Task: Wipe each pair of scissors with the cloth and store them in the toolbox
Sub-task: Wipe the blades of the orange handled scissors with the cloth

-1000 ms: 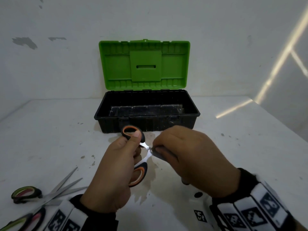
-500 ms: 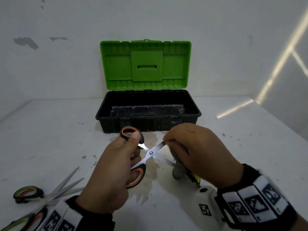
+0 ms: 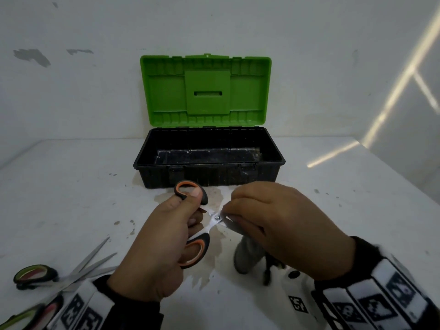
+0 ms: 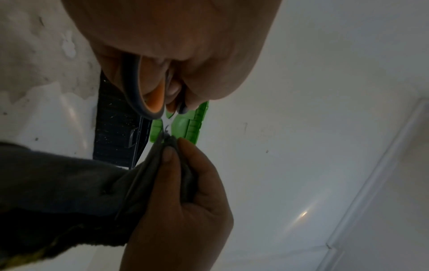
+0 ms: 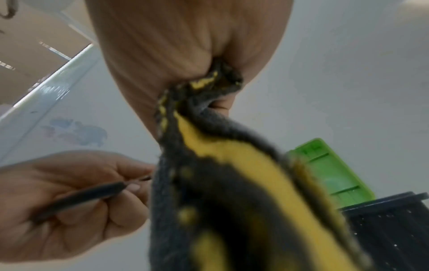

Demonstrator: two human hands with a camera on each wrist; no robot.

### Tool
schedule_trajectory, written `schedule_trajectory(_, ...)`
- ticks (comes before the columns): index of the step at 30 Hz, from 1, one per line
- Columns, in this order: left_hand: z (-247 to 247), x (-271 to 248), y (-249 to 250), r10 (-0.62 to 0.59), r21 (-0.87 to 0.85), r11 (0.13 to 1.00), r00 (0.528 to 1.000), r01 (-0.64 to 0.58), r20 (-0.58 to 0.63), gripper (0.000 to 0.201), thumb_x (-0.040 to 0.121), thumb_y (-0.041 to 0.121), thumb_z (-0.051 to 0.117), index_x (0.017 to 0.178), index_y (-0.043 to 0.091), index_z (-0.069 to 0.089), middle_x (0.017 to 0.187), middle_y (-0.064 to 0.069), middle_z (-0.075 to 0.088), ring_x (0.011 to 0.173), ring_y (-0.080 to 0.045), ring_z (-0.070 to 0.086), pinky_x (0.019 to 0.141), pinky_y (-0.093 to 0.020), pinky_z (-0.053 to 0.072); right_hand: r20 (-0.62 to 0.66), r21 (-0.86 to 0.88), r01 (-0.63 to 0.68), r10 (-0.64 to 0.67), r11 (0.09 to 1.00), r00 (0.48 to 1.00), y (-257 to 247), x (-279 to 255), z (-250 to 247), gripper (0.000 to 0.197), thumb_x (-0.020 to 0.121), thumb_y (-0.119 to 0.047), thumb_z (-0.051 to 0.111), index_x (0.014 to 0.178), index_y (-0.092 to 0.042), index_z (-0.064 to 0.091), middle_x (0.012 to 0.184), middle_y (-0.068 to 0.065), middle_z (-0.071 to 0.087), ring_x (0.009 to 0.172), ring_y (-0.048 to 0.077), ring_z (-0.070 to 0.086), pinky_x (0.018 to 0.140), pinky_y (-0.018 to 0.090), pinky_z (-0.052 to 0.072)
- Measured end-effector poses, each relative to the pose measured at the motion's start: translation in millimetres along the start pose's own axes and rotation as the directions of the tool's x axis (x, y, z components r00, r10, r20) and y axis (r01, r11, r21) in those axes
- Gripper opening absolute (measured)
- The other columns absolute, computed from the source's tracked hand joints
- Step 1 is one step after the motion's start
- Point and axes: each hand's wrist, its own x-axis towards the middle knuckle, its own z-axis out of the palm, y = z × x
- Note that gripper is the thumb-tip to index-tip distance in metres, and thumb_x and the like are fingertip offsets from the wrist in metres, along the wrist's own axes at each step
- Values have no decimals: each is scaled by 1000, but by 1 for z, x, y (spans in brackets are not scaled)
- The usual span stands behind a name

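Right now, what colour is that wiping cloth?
The cloth is dark grey with yellow patches, clearest in the right wrist view.

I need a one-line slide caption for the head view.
Left hand holds scissors; right hand wipes blades with cloth.

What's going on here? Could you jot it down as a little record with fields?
left hand: grips the orange scissors by the handles, blades spread
right hand: pinches the cloth round the blades near the pivot
toolbox: black, green lid up, nothing seen inside
spare scissors: lying on the table at near left, not yet stored
stage: wiping the first pair
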Motion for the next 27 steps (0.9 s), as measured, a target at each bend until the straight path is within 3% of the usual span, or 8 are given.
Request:
schedule_trajectory(3, -1, 1, -1, -24, -2, 1000, 1000, 24, -8, 27, 95, 40, 55, 105, 18, 65, 86, -25, 55, 132, -49, 24, 108, -63, 26, -18, 13, 17, -17, 1000, 1000, 2, 2, 1, 20, 76, -7, 77, 96, -13, 75, 90, 1, 68, 79, 16, 63, 72, 21, 46)
schedule_trajectory(5, -3, 2, 0, -26, 5, 1000, 999, 26, -21, 24, 96, 40, 54, 98, 18, 65, 66, -5, 45, 93, -60, 50, 71, -36, 55, -12, 20, 7, -7, 1000, 1000, 6, 1, 0, 27, 71, -5, 81, 96, -13, 76, 91, 1, 69, 80, 17, 65, 70, 28, 53)
schedule_trajectory(7, -7, 2, -1, -19, -8, 1000, 1000, 19, -9, 23, 96, 38, 54, 92, 19, 65, 67, 1, 36, 47, -24, 37, 39, -19, 28, -32, 19, -15, 16, 1000, 999, 11, -1, -2, 23, 72, -6, 81, 94, -12, 76, 90, 2, 69, 79, 19, 65, 66, 34, 54)
schedule_trajectory(9, -9, 3, -2, -20, -20, 1000, 1000, 20, 10, 22, 96, 37, 54, 89, 19, 65, 68, 0, 33, 47, -11, 25, 32, -19, 21, -80, 27, -45, 47, 999, 996, 18, -4, -5, 9, 85, -13, 71, 93, -12, 76, 90, 2, 69, 79, 19, 65, 66, 35, 54)
schedule_trajectory(13, -9, 6, -4, -10, -39, 999, 999, 12, 42, 24, 96, 37, 55, 85, 19, 65, 67, 0, 33, 45, -10, 22, 35, -18, 18, -118, 12, -100, 101, 995, 988, 33, -10, -8, 11, 88, -17, 66, 92, -13, 76, 92, -1, 70, 81, 16, 65, 70, 32, 53)
schedule_trajectory(17, -7, 4, -3, -12, -111, 994, 1000, 15, 27, 25, 96, 35, 55, 84, 16, 65, 64, 1, 33, 45, -7, 21, 35, -18, 13, -175, 51, -214, 220, 975, 960, 49, -18, -16, 10, 85, -11, 70, 93, -14, 76, 94, -4, 71, 86, 5, 61, 82, 11, 46)
schedule_trajectory(24, -3, 5, -5, -38, -211, 977, 998, 29, -40, 26, 97, 37, 54, 86, 14, 62, 63, 1, 37, 46, -8, 20, 34, -17, 14, -345, 318, -533, 620, 784, 705, 27, -18, -12, 13, 86, -14, 70, 92, -25, 66, 85, -26, 62, 82, -19, 54, 71, -4, 34)
schedule_trajectory(27, 7, 3, -8, -22, -209, 978, 997, 6, -73, 27, 97, 40, 53, 89, 16, 62, 64, 1, 36, 44, -7, 23, 33, -16, 18, -338, 367, -460, 577, 808, 744, 9, -8, -5, 18, 86, -13, 70, 92, -27, 61, 87, -23, 62, 85, -16, 54, 72, -3, 34)
